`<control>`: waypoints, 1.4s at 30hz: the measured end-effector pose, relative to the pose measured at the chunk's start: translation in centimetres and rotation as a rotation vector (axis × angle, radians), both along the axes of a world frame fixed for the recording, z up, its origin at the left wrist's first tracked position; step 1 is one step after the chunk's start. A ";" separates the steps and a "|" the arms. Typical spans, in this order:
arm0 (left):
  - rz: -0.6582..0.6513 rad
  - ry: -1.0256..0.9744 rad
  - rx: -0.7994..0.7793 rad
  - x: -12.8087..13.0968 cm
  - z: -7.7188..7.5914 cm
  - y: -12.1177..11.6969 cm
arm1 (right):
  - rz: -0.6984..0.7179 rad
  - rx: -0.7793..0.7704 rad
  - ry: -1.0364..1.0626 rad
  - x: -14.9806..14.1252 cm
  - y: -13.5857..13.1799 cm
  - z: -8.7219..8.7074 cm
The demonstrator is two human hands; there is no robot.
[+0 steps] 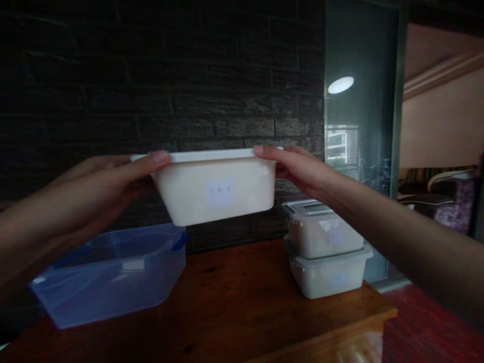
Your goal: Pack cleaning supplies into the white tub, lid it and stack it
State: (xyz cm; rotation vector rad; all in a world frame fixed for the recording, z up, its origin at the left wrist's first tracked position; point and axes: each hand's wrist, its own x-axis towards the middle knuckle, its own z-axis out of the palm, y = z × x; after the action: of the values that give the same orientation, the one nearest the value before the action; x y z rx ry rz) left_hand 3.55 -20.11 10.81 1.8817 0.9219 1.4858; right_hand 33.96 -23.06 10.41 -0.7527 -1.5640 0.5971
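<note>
A white plastic storage box (249,186) with a small pale label on its front hangs in the air, raised above the wooden cabinet top. My left hand (124,174) grips its left end, thumb over the rim. At the right end my right hand (295,164) holds the same rim, thumb on top and fingers behind. The box tilts slightly, its right side higher. Whatever is inside it cannot be seen from this angle.
A translucent blue bin (113,287) stands at the left of the wooden cabinet top (234,297). On the right, a lidded box (321,234) is stacked on another lidded box (328,275). Behind rises a dark brick wall (189,75); a glass door (355,111) is at right.
</note>
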 end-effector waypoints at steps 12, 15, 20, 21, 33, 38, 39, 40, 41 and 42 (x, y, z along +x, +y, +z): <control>-0.364 -0.084 0.153 14.5 2.1 4.7 | -0.285 -0.016 -0.018 14.2 -0.9 3.1; -0.405 -0.095 0.148 18.1 1.3 5.4 | -0.329 -0.030 -0.009 17.8 -1.4 2.6; -0.465 -0.097 0.103 22.4 -0.2 5.6 | -0.368 -0.055 -0.004 22.1 -2.4 1.4; -0.471 -0.091 0.102 23.0 -0.4 5.5 | -0.372 -0.062 -0.004 22.7 -2.5 1.1; -0.457 -0.002 0.105 25.4 -2.7 5.1 | -0.308 -0.184 0.000 25.7 -3.0 -2.2; -0.445 0.029 0.050 25.7 -3.4 4.6 | -0.290 -0.197 0.010 26.3 -2.7 -2.9; -0.440 0.032 0.046 25.8 -3.5 4.5 | -0.288 -0.197 0.011 26.4 -2.7 -3.0; -0.437 0.035 0.047 25.9 -3.5 4.5 | -0.287 -0.196 0.012 26.5 -2.7 -3.2; -0.435 0.039 0.047 26.0 -3.6 4.6 | -0.286 -0.197 0.013 26.6 -2.7 -3.3; -0.433 0.043 0.047 26.0 -3.6 4.6 | -0.284 -0.198 0.014 26.6 -2.7 -3.5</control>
State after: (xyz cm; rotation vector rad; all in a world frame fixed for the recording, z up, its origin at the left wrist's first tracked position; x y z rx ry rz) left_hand 29.59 -15.48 7.19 1.9953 0.4565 1.2154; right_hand 60.59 -25.77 6.94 -1.0965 -1.3655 0.5489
